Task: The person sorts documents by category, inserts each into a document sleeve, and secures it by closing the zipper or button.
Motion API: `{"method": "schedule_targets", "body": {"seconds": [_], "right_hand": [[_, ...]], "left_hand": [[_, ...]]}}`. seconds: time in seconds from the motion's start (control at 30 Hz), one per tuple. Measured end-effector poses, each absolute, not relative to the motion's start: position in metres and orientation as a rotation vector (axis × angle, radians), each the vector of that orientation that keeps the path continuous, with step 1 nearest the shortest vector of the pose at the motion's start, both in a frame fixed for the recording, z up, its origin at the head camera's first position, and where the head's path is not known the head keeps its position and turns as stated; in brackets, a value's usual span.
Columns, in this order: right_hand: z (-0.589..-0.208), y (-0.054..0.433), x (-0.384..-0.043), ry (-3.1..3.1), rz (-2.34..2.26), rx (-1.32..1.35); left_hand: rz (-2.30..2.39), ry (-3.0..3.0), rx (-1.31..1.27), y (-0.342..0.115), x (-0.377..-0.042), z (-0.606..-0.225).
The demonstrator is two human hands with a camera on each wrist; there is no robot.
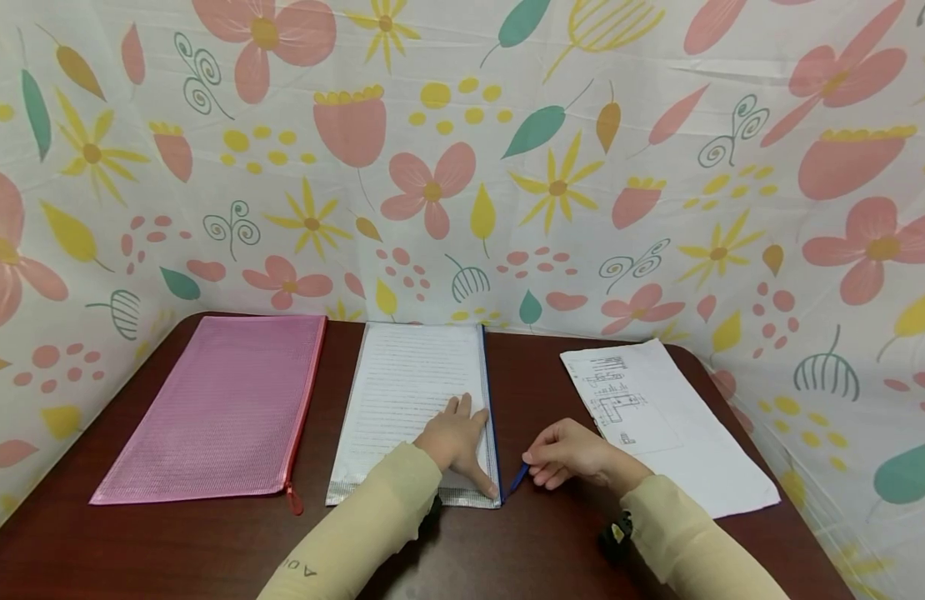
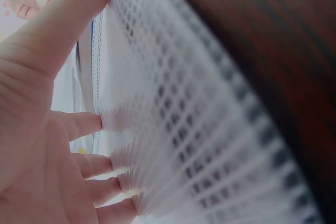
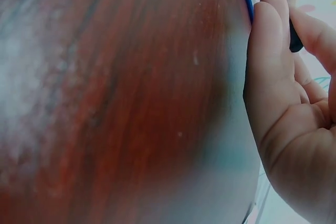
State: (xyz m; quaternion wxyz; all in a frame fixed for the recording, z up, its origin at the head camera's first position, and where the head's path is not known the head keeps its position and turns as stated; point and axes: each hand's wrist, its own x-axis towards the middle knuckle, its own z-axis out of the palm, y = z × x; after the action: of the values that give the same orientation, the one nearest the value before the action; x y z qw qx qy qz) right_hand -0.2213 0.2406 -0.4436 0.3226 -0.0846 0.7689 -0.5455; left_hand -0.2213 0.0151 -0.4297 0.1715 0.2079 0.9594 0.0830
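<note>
A white mesh zipper pouch (image 1: pixel 402 367) with a blue zipper along its right edge lies in the middle of the table, lined paper showing through it. My left hand (image 1: pixel 457 440) rests on its lower right part, fingers spread and thumb near the corner. In the left wrist view the fingertips (image 2: pixel 90 165) touch the mesh. At the pouch's lower right corner, my right hand (image 1: pixel 571 454) pinches the blue zipper pull (image 1: pixel 518 477) between thumb and fingers. The right wrist view shows this right hand (image 3: pixel 286 93) edge-on, with a dark end sticking out between the fingers.
To the left lies a pink mesh zipper pouch (image 1: pixel 215 408) with a red zipper and pull. White paper sheets (image 1: pixel 695 433) with a printed diagram lie on the right, partly behind my right hand. A flowered curtain (image 1: pixel 432 250) stands behind the dark wooden table (image 1: pixel 207 550).
</note>
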Motion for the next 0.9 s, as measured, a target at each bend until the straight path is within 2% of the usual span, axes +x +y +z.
{"method": "schedule_targets", "body": {"seconds": [0.9], "right_hand": [[-0.44,0.227,-0.231,2.144,-1.467,-0.104]], "left_hand": [[0.238,2.726,0.59,0.015,-0.221,-0.43]]}}
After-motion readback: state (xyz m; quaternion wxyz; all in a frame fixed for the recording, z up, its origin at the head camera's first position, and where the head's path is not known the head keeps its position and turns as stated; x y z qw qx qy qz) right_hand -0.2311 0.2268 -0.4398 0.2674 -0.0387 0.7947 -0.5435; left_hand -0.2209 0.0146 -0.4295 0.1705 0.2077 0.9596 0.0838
